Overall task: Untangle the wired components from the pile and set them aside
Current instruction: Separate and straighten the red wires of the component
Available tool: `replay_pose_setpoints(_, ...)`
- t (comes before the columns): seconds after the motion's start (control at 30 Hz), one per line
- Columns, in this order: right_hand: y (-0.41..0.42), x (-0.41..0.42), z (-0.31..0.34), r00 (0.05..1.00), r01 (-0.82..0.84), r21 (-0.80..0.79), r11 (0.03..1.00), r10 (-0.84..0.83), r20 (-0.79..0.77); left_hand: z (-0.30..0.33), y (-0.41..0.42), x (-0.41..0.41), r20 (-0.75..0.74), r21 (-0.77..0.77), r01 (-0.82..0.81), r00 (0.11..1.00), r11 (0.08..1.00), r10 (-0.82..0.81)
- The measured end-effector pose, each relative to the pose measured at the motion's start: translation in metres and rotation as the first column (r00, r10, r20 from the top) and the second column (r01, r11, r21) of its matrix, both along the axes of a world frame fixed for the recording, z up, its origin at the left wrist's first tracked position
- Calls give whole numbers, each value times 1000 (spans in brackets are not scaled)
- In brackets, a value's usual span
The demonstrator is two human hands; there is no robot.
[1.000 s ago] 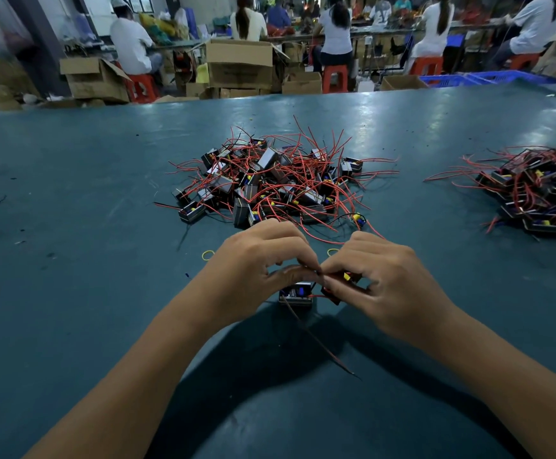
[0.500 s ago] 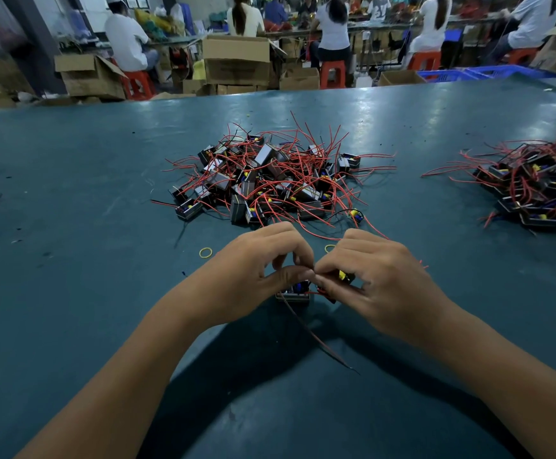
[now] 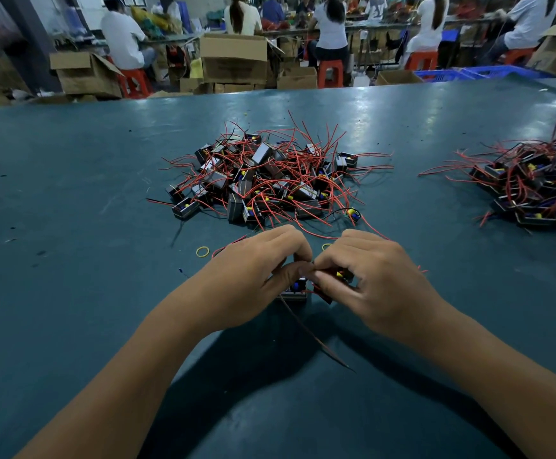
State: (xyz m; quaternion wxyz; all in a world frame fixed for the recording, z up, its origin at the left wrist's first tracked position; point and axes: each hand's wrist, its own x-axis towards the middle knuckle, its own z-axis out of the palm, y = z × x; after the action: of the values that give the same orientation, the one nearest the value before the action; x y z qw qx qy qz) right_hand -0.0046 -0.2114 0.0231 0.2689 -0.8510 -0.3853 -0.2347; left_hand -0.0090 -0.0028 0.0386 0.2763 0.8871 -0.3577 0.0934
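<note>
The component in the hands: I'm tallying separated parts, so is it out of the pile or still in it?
Out. The component sits apart from the pile, pinched by left hand and right hand.

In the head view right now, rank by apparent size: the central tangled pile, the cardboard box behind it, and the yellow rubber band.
1. Central tangled pile, the widest.
2. Cardboard box; it stands farther from the camera, so its true size against the pile is unsure.
3. Yellow rubber band, clearly smallest.
</note>
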Motion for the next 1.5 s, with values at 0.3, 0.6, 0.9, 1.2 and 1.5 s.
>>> replay_pose_setpoints(0.3,2,-2,1,999,19,38,999,-17,-33,-3,-3,-2,-165,12,-64,984,998,65)
replay_pose_setpoints(0.6,2,-3,0,999,-2,40,999,4,-52,3,-8,-6,-417,-113,-132,906,985,73)
replay_pose_setpoints(0.9,4,-3,0,996,-18,-27,999,21,82,8,-14,-10,-759,-336,-361,651,870,-22)
replay_pose_setpoints(1.2,2,-2,-2,994,-8,-16,1000,10,109,6,-12,-6,-704,-401,-445,709,800,41)
replay_pose_setpoints(1.5,-2,-2,1,999,-17,68,998,20,-36,7,10,4,147,-142,-3,989,990,24)
